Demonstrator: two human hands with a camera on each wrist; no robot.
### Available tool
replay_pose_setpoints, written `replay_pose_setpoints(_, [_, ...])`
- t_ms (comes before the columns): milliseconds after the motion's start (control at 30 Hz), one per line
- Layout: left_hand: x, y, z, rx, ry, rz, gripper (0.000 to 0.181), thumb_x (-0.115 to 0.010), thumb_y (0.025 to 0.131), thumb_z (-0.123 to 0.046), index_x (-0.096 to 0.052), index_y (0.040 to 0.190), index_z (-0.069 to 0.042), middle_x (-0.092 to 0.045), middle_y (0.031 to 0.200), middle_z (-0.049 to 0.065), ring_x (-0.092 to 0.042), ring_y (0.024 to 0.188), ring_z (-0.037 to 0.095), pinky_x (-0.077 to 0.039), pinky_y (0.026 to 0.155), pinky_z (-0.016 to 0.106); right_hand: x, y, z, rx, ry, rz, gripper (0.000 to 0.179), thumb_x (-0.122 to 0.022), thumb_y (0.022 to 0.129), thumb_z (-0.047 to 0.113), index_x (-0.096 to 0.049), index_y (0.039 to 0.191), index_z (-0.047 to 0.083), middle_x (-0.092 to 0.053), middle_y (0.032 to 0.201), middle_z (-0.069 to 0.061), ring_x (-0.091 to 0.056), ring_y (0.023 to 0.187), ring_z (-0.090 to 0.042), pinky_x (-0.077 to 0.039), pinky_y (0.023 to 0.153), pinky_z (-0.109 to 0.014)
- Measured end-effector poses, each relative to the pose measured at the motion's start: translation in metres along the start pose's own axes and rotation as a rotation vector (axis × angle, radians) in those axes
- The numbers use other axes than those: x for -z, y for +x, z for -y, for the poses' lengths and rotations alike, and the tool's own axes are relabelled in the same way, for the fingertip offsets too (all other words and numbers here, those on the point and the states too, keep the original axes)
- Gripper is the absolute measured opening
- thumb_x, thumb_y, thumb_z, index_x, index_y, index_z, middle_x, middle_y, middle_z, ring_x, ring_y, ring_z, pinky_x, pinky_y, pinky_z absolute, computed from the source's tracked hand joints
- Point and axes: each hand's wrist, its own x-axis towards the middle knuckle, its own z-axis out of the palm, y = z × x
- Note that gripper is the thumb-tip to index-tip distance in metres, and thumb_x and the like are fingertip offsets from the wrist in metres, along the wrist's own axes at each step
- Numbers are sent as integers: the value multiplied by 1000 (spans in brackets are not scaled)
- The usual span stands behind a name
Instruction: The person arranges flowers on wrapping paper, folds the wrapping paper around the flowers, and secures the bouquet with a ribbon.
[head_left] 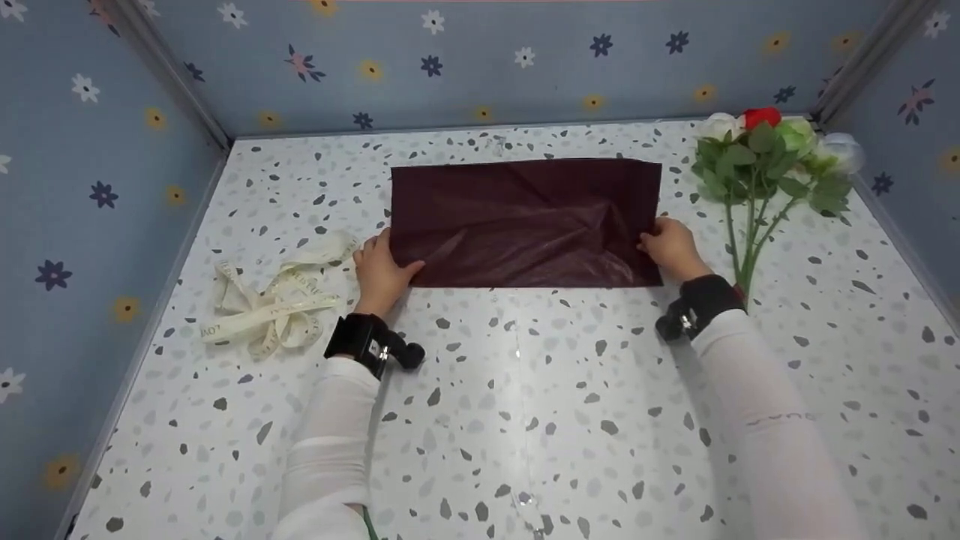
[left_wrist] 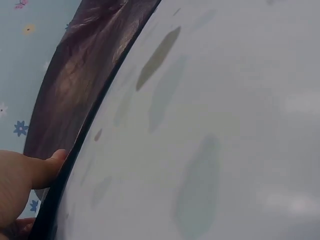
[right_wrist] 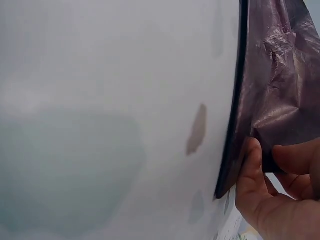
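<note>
A dark maroon sheet of wrapping paper (head_left: 525, 225) lies crosswise on the table, creased toward its right side. My left hand (head_left: 381, 274) holds its near left corner, thumb over the paper and fingers along the left edge. In the left wrist view the thumb (left_wrist: 52, 162) overlaps the paper's near border. At the right edge my right hand (head_left: 671, 246) pinches the paper. The right wrist view shows thumb and fingers (right_wrist: 252, 170) close together at the crinkled corner.
A loose heap of cream printed ribbon (head_left: 277, 307) lies left of the paper. Several artificial flowers (head_left: 772, 157) with green stems rest at the back right. Flower-patterned panels (head_left: 480, 60) enclose the speckled white table (head_left: 525, 420) at the back and both sides.
</note>
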Motion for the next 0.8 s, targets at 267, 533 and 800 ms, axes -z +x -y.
replay_pose_setpoints(267, [-1,1,1,26,-151,-15,73,-68,86,-16,-29,144,6,-45,133,27,-42,125,38,-31,107,42,-1,0,2,-76,62,97,39,-39,97,4,-41,130,-16,-51,125,-33,-55,114,-40,-45,92,-35])
replay_pose_setpoints(533, [-1,2,0,62,-264,-15,63,-58,92,-12,-28,145,5,-45,138,26,-48,122,34,-37,104,40,-1,-1,1,-73,85,125,36,-39,98,3,-42,129,-15,-50,127,-32,-53,117,-40,-42,98,-37])
replay_pose_setpoints(800, [5,8,-3,197,-563,47,56,-45,98,-8,-22,149,-1,-39,146,20,-59,81,13,-48,85,27,8,-3,-5,-83,123,181,37,-39,100,9,-41,131,-11,-53,123,-25,-55,106,-26,-40,74,-19])
